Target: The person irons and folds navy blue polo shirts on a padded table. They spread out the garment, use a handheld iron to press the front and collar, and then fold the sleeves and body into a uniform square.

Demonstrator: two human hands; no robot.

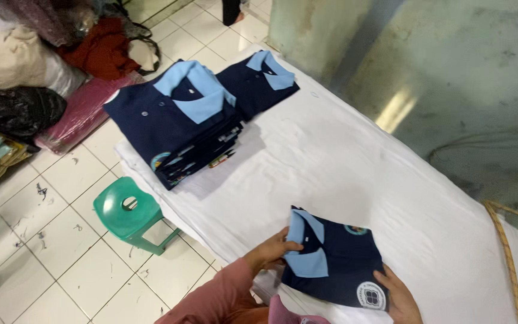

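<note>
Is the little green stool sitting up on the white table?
No, the green stool stands on the tiled floor beside the white table, below its edge.

Tall stack of folded navy polo shirts (172, 129) with light-blue collars on the white-covered table (343, 168), far end. Single folded navy polo (259, 84) just beside it, touching. Green plastic stool (128, 213) on the white tiled floor (49, 240), against the table edge. Bagged fabric bundles top left: pink roll (79, 114), black bag (13, 111), cream bundle (13, 63), red cloth (100, 51). Stained concrete wall (451, 72) right. Yellow rope (508, 252) on the table's right edge.
</note>
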